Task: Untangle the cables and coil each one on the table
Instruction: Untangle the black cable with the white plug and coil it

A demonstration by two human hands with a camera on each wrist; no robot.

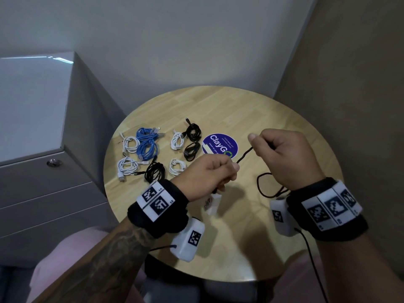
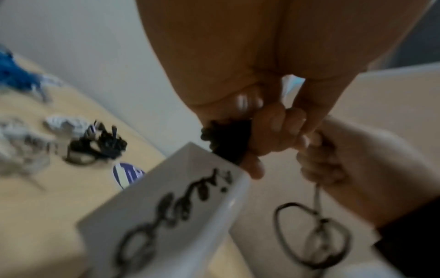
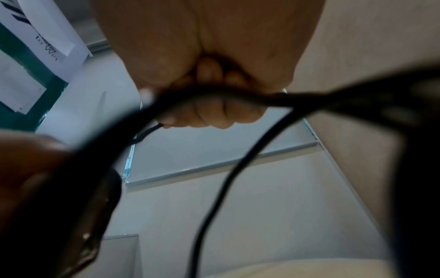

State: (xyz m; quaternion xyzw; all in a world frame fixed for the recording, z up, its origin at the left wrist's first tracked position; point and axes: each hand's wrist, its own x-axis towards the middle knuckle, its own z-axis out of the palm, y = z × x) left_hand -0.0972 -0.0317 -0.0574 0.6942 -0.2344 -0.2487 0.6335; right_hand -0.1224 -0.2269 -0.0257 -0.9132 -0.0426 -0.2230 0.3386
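Both hands pinch one black cable (image 1: 244, 155) taut between left grip (image 1: 209, 173) and right grip (image 1: 282, 154).

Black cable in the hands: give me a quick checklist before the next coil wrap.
1. Left hand grips the thin black cable: ok.
2. Right hand grips the same cable further along: ok.
3. Span between the hands free of knots: ok, it runs straight in the head view.
4. Slack free of tangles: cannot tell; loops lie on the round wooden table under the right wrist.
5. Finished coils clear of the work: ok; the blue coils lie far left.
6. Cable clear of the white charger block under the left hand: cannot tell.
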